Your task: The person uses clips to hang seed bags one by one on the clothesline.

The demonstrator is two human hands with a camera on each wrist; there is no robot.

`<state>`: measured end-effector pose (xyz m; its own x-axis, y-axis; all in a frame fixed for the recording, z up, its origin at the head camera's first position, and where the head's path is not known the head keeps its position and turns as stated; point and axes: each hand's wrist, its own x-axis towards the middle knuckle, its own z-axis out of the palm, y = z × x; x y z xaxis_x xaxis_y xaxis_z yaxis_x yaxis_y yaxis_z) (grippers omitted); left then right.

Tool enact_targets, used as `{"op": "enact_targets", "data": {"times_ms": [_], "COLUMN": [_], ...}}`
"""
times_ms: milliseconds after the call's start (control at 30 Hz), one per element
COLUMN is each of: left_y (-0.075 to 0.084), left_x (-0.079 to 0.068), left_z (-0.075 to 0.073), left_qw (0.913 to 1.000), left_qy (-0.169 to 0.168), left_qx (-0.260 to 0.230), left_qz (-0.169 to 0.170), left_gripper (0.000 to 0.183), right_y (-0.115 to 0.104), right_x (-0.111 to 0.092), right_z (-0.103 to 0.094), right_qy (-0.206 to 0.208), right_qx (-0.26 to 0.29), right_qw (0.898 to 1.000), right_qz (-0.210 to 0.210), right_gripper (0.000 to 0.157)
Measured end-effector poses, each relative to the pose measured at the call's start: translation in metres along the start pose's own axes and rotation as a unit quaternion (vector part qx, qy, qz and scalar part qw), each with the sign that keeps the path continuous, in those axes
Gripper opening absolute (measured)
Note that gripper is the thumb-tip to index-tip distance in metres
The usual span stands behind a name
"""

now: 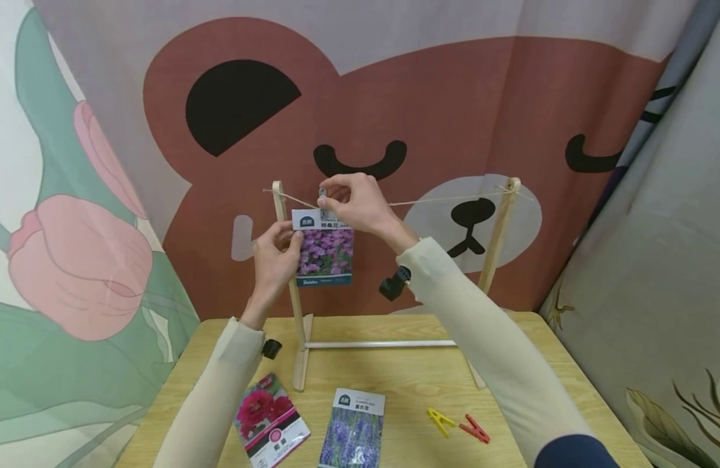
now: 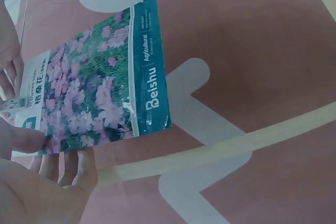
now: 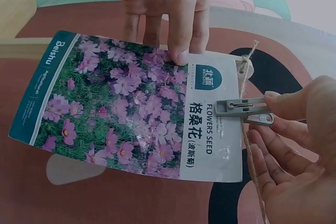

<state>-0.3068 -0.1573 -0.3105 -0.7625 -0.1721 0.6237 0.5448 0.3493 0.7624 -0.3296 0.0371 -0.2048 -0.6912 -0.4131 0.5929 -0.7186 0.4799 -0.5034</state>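
Note:
A seed packet [image 1: 326, 257] with pink-purple flowers hangs upright at the string [image 1: 436, 199], near the left post of a wooden frame. My left hand [image 1: 276, 255] pinches the packet's left edge between thumb and fingers. At the top edge, my right hand [image 1: 360, 203] pinches a grey clothespin [image 3: 241, 107] by its handles. In the right wrist view the clothespin's nose lies over the packet's white header, with the string running along the top edge. The left wrist view shows the packet [image 2: 100, 82] from below, its teal "Beishu" band toward the camera.
The wooden frame's right post [image 1: 499, 234] and white bottom bar [image 1: 383, 344] stand on the table [image 1: 418, 377]. In front lie a red-flower packet [image 1: 270, 422] and a lavender packet [image 1: 352, 429]. A yellow clothespin [image 1: 440, 421] and a red clothespin [image 1: 474, 429] lie at the right.

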Motion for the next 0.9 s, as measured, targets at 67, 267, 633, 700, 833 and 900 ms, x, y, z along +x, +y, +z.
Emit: {"op": "enact_targets", "data": {"times_ms": [67, 267, 633, 700, 833, 900], "left_y": [-0.001, -0.005, -0.013, -0.014, -0.016, -0.018], "left_x": [-0.001, -0.005, -0.008, -0.007, -0.008, -0.008], "left_z": [-0.002, -0.006, -0.019, -0.021, -0.021, -0.021], "left_qw": [1.0, 0.9998, 0.9991, 0.9991, 0.9992, 0.9994], "left_qy": [0.001, -0.005, 0.009, 0.016, 0.018, 0.014], "left_qx": [0.004, 0.019, 0.031, 0.026, 0.012, 0.002], "left_qz": [0.0, 0.008, 0.026, 0.03, 0.033, 0.033], "left_gripper": [0.024, 0.025, 0.021, 0.021, 0.02, 0.02], "right_y": [0.001, 0.002, -0.005, -0.006, -0.005, -0.004], "right_x": [-0.001, -0.004, -0.009, -0.011, -0.019, -0.024], "right_z": [0.002, 0.006, 0.006, 0.005, 0.001, -0.002], "right_qy": [-0.003, -0.009, 0.012, 0.025, 0.047, 0.057], "right_qx": [-0.001, 0.003, 0.008, 0.01, 0.014, 0.013], "right_qw": [1.0, 1.0, 1.0, 1.0, 0.998, 0.998], "right_qz": [0.001, 0.0, -0.004, -0.014, -0.027, -0.029], "right_gripper": [0.031, 0.033, 0.032, 0.031, 0.031, 0.031]}}
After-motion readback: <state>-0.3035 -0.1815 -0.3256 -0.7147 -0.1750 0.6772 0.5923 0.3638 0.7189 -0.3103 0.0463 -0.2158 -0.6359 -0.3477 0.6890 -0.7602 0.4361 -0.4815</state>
